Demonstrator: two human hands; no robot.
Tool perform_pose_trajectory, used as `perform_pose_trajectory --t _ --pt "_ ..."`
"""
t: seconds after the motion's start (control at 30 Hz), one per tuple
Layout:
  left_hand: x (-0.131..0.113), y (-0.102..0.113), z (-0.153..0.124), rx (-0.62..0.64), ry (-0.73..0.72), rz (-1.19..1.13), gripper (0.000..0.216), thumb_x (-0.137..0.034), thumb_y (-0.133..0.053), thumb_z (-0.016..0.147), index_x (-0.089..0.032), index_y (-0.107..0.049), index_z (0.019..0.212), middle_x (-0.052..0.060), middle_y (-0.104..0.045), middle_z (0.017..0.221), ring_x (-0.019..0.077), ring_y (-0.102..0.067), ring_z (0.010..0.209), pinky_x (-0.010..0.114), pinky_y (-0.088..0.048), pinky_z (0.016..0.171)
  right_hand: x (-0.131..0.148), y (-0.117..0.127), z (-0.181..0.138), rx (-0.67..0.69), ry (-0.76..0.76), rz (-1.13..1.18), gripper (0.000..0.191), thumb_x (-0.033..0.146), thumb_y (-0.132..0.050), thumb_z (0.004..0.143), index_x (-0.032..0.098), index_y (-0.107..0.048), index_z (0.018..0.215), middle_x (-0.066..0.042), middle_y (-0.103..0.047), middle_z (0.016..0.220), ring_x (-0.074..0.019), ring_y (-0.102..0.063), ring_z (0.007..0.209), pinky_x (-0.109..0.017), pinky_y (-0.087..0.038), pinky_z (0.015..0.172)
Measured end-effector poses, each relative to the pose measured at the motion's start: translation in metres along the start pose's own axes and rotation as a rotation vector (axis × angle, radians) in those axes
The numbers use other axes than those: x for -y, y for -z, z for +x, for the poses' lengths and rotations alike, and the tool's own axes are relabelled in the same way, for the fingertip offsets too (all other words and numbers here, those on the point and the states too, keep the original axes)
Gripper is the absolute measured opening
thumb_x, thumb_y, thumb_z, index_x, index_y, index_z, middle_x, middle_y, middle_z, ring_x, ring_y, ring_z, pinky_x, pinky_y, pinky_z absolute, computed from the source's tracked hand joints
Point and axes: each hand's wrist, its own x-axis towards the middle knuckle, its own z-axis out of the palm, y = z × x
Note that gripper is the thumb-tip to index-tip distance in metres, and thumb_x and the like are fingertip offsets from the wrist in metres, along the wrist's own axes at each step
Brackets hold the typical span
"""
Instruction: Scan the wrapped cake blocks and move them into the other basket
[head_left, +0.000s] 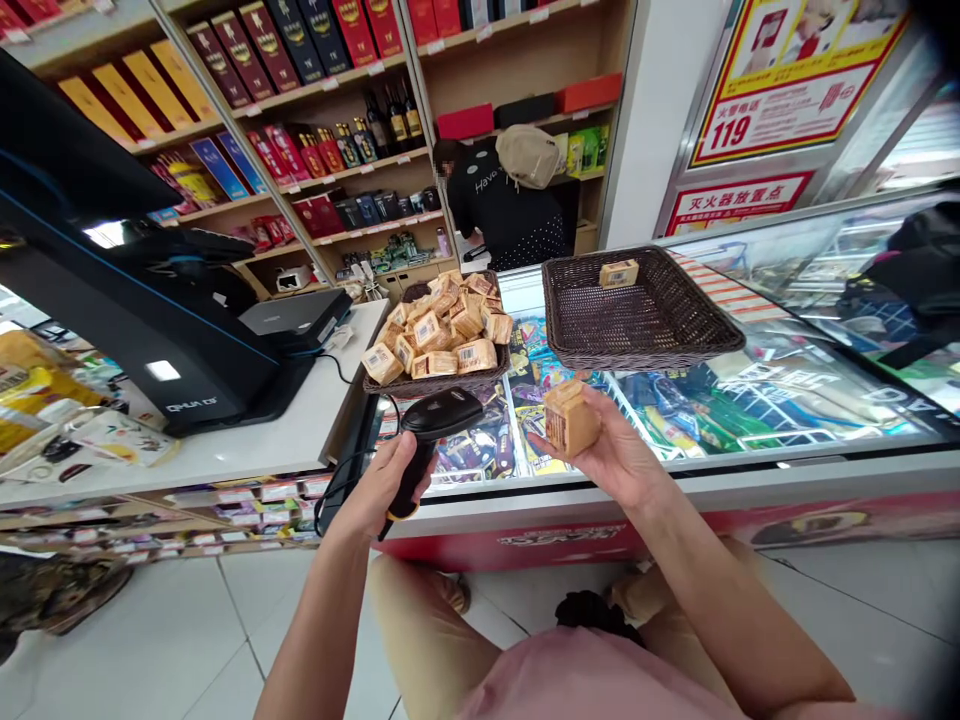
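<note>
My left hand [390,483] is wrapped round the handle of a black barcode scanner [442,413], its head pointing right. In my right hand [622,460] is a small wrapped bread pack [571,420], held in front of the scanner above the glass freezer top. A dark wicker basket [502,372] heaped with several similar wrapped packs [450,325] stands just beyond the scanner. To its right, a second wicker basket [637,352] contains one pack [619,274] near its back wall.
The baskets rest on a glass-topped freezer [810,400] full of packaged goods. On the left counter [247,440] stands a black checkout terminal [172,340]. The scanner's cable [330,490] hangs at the counter edge. Behind, a person in black [510,200] bends before stocked shelves [322,90].
</note>
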Motion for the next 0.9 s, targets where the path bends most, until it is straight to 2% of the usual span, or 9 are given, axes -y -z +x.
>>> perform_pose_trajectory --t 0.1,0.23,0.3,0.47,0.63,0.73,0.83,0.9 --pt "0.0 -0.004 0.003 0.016 -0.028 -0.014 0.065 -0.08 -0.058 0.075 -0.016 -0.059 0.085 -0.002 -0.053 0.062 0.0086 -0.039 0.044 0.023 -0.03 0.042 -0.002 0.015 0.01 -0.032 -0.051 0.036 0.038 0.057 -0.068 0.078 0.032 -0.058 0.104 -0.003 -0.068 0.101 -0.0292 -0.065 0.101 -0.068 -0.051 0.098" --pt "-0.001 -0.009 0.005 0.048 -0.049 -0.002 0.064 -0.08 -0.056 0.077 -0.016 -0.058 0.079 -0.001 -0.053 0.063 0.008 -0.039 0.043 0.024 -0.032 0.043 -0.01 0.026 0.016 0.087 -0.111 -0.018 0.045 0.068 -0.056 0.077 0.032 -0.063 0.103 -0.007 -0.068 0.094 -0.0322 -0.066 0.096 -0.071 -0.05 0.095" --pt "-0.002 -0.011 0.005 0.058 -0.05 0.007 0.064 -0.08 -0.055 0.077 -0.016 -0.059 0.081 -0.001 -0.054 0.063 0.008 -0.039 0.043 0.024 -0.032 0.043 -0.013 0.025 0.015 0.126 -0.13 -0.02 0.044 0.065 -0.055 0.078 0.032 -0.065 0.106 -0.007 -0.069 0.094 -0.0326 -0.066 0.098 -0.069 -0.051 0.095" --pt "0.001 -0.009 0.004 0.052 -0.029 0.024 0.064 -0.08 -0.055 0.078 -0.016 -0.059 0.08 0.0 -0.055 0.061 0.0081 -0.04 0.043 0.023 -0.031 0.043 -0.012 0.015 0.008 0.115 -0.211 0.096 0.032 0.048 -0.058 0.08 0.032 -0.064 0.107 -0.004 -0.07 0.095 -0.031 -0.067 0.105 -0.065 -0.051 0.097" --pt "0.001 -0.009 0.003 0.07 -0.033 -0.015 0.064 -0.078 -0.055 0.08 -0.015 -0.06 0.089 -0.001 -0.055 0.065 0.0072 -0.04 0.043 0.022 -0.03 0.043 -0.01 0.011 0.0 0.174 -0.263 0.112 0.033 0.051 -0.065 0.079 0.03 -0.059 0.104 -0.005 -0.069 0.098 -0.0346 -0.066 0.11 -0.071 -0.049 0.094" --pt "-0.002 -0.009 0.002 0.078 -0.034 -0.017 0.064 -0.078 -0.055 0.08 -0.015 -0.06 0.09 -0.001 -0.055 0.066 0.0069 -0.039 0.043 0.022 -0.031 0.043 -0.01 0.008 -0.01 0.213 -0.16 0.035 0.036 0.046 -0.074 0.077 0.031 -0.053 0.101 -0.005 -0.066 0.116 -0.0336 -0.063 0.119 -0.069 -0.05 0.096" --pt "-0.004 -0.006 0.0 0.096 -0.021 -0.032 0.062 -0.078 -0.056 0.079 -0.016 -0.058 0.084 0.0 -0.055 0.068 0.0065 -0.039 0.043 0.022 -0.03 0.042 -0.011 0.008 -0.014 0.215 0.097 -0.218 0.045 0.032 -0.086 0.068 0.029 -0.049 0.091 -0.003 -0.052 0.143 -0.0298 -0.059 0.125 -0.058 -0.053 0.1" --pt "-0.003 -0.001 -0.001 0.113 -0.011 -0.05 0.064 -0.078 -0.056 0.079 -0.015 -0.059 0.086 0.0 -0.056 0.069 0.0068 -0.04 0.043 0.022 -0.029 0.042 -0.012 0.013 -0.009 0.204 0.302 -0.444 0.052 0.024 -0.091 0.061 0.027 -0.046 0.088 -0.004 -0.04 0.152 -0.0286 -0.055 0.129 -0.05 -0.055 0.1"
